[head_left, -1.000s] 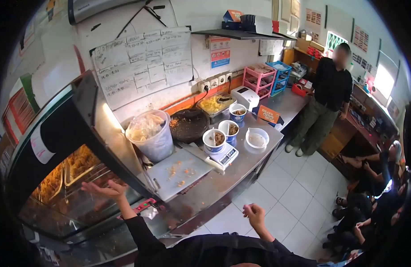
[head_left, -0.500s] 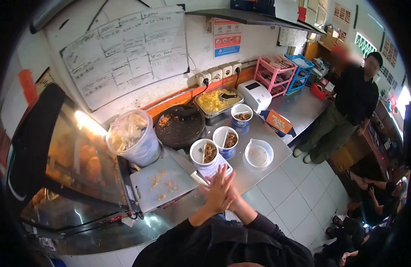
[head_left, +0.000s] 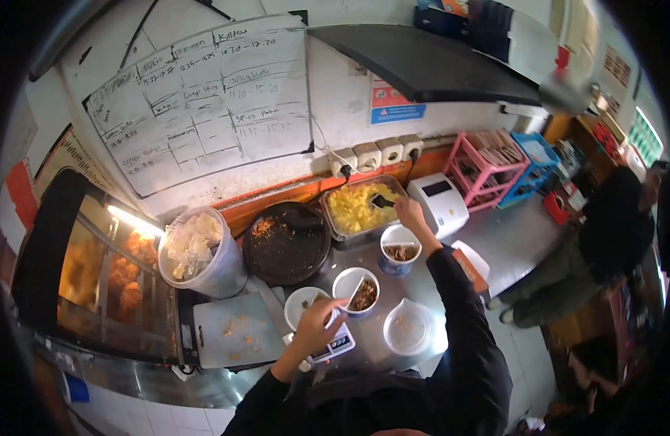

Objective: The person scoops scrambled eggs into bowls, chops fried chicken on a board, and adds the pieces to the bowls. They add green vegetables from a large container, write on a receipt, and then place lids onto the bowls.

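"Where were your hands?"

"Apart. My right hand [head_left: 409, 212] clamped the black scoop [head_left: 383, 201] in the yellow food [head_left: 353, 207], upper centre. My left hand [head_left: 317, 325] curled at the bowl [head_left: 300, 299] on the scale [head_left: 337, 341], lower centre, grip unclear."

"Which step?"

"Scooping, I judged. Next called for a level carry to that bowl."

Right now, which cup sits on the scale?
The leftmost cup, which the left hand touches; the others stand on the counter, farther right.

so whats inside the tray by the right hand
Yellow food fills the tray, with a dark scoop in it by the right hand. The food covers the tray's bottom.
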A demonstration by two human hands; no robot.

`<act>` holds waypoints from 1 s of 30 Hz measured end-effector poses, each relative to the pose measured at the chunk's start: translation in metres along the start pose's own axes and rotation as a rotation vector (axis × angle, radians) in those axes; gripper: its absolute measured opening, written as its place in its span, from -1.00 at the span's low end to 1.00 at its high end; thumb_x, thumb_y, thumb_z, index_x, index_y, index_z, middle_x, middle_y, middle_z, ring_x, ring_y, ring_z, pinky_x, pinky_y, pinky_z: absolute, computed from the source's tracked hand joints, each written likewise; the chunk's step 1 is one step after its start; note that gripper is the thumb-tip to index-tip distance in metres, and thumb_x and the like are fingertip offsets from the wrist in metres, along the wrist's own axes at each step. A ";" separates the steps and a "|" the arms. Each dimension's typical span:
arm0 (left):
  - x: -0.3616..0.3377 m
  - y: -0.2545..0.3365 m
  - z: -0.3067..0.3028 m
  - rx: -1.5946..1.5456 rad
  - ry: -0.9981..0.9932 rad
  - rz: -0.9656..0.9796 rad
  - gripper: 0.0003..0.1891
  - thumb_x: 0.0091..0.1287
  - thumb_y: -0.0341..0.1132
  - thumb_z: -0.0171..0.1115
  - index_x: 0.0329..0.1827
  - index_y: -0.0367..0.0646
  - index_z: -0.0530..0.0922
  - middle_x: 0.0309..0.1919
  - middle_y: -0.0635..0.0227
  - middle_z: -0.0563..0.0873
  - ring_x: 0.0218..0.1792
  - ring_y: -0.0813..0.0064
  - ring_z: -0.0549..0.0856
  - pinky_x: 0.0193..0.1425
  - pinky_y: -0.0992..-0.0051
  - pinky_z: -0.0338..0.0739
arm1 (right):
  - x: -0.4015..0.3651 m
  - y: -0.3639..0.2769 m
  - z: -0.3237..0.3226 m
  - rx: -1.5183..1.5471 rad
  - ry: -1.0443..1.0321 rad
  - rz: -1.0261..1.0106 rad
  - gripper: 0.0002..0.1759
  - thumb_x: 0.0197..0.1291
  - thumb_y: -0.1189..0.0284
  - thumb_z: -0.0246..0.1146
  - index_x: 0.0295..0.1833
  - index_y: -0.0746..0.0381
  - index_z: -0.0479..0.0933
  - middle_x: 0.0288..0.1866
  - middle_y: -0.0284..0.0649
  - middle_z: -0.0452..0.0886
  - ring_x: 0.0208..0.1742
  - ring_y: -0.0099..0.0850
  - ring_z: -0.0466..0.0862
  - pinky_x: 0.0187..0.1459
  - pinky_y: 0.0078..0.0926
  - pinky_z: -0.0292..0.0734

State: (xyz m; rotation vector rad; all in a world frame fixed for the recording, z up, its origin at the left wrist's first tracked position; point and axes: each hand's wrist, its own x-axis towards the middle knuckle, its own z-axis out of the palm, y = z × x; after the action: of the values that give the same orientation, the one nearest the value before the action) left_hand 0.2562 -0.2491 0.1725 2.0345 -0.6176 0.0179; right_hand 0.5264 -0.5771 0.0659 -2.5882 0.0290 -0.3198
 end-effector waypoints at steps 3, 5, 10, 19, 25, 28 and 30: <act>0.081 0.006 0.007 0.110 0.114 0.068 -0.65 0.25 -0.27 0.20 0.07 -0.18 0.51 -0.09 0.10 0.65 -0.09 0.11 0.64 -0.03 0.30 0.52 | 0.044 0.015 0.035 -0.251 0.013 -0.071 -0.55 0.09 0.16 0.31 0.02 0.22 0.55 -0.17 -0.16 0.66 -0.04 -0.11 0.64 -0.01 -0.23 0.54; 0.133 -0.016 0.024 0.249 0.148 0.092 -0.61 0.25 -0.22 0.20 0.11 -0.17 0.48 -0.06 0.10 0.63 -0.09 0.12 0.64 -0.03 0.29 0.53 | 0.059 0.029 0.061 -0.425 0.045 -0.123 -0.53 0.03 0.12 0.35 -0.03 0.21 0.57 -0.12 -0.19 0.67 -0.02 -0.10 0.64 -0.02 -0.24 0.57; 0.237 -0.103 0.076 0.585 -0.067 -0.341 -0.29 0.21 0.03 0.20 0.36 -0.13 0.24 0.29 0.01 0.34 0.26 -0.01 0.37 0.26 0.16 0.33 | 0.098 0.010 0.049 -0.492 -0.633 -0.093 -0.60 0.05 0.24 0.33 -0.03 0.24 0.59 -0.13 -0.12 0.69 -0.09 -0.22 0.70 -0.16 -0.30 0.62; 0.268 -0.174 0.161 0.636 -0.074 -0.636 0.10 0.11 0.37 0.09 0.52 -0.11 -0.23 0.48 -0.09 -0.31 0.45 -0.20 -0.38 0.42 -0.19 -0.35 | 0.096 -0.011 0.053 -0.889 -0.616 -0.608 -0.79 0.13 0.33 0.17 -0.25 0.10 0.70 -0.24 -0.28 0.72 -0.19 -0.34 0.72 -0.32 -0.28 0.58; 0.265 -0.183 0.166 0.604 -0.016 -0.624 0.12 0.13 0.40 0.04 0.52 -0.14 -0.27 0.48 -0.07 -0.36 0.45 -0.15 -0.43 0.42 -0.16 -0.47 | 0.115 -0.005 0.017 -0.761 -0.671 -0.701 -0.70 0.16 0.21 0.14 -0.04 -0.05 0.65 -0.25 -0.24 0.71 -0.21 -0.32 0.72 -0.27 -0.27 0.58; 0.268 -0.180 0.169 0.626 -0.009 -0.657 0.10 0.14 0.38 0.04 0.52 -0.11 -0.26 0.49 -0.01 -0.34 0.47 -0.12 -0.40 0.42 -0.16 -0.45 | 0.121 -0.001 0.014 -0.705 -0.626 -0.888 -0.67 0.11 0.22 0.17 0.03 -0.18 0.60 -0.31 -0.22 0.71 -0.32 -0.32 0.71 -0.39 -0.28 0.56; 0.267 -0.179 0.171 0.639 0.000 -0.679 0.08 0.15 0.38 0.04 0.52 -0.09 -0.25 0.49 0.00 -0.34 0.47 -0.11 -0.39 0.42 -0.16 -0.43 | 0.122 0.003 0.038 -0.858 -0.512 -1.014 -0.70 0.06 0.28 0.22 -0.05 -0.10 0.65 -0.34 -0.22 0.71 -0.37 -0.31 0.71 -0.46 -0.31 0.54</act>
State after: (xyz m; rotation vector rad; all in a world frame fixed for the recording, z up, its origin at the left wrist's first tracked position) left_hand 0.5264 -0.4287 0.0067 2.7704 0.1395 -0.2108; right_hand 0.6538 -0.5710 0.0591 -3.1910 -1.6771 0.0623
